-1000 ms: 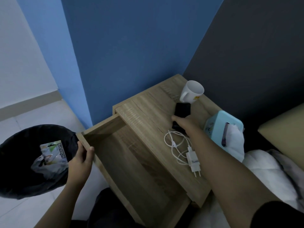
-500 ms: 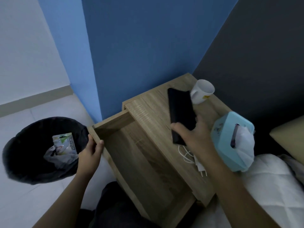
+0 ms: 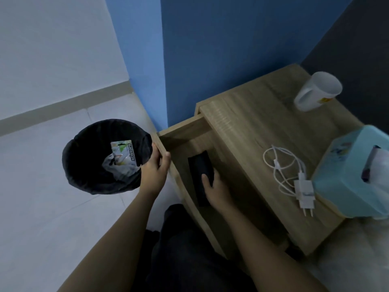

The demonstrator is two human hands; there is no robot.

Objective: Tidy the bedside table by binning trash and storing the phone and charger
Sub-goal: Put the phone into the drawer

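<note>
Counted: 1 phone (image 3: 201, 175), 1 charger (image 3: 305, 191) with 1 cable (image 3: 280, 165), 1 mug (image 3: 316, 91), 1 tissue box (image 3: 345, 182), 1 bin (image 3: 88, 165), 1 open drawer (image 3: 181, 131), 2 hands seen.

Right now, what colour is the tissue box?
Light blue, a pale turquoise. The tissue box shows best in the head view, at the table's right edge.

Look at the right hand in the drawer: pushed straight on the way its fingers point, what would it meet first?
The right hand already rests on the phone; beyond that, probably the drawer back wall.
</note>
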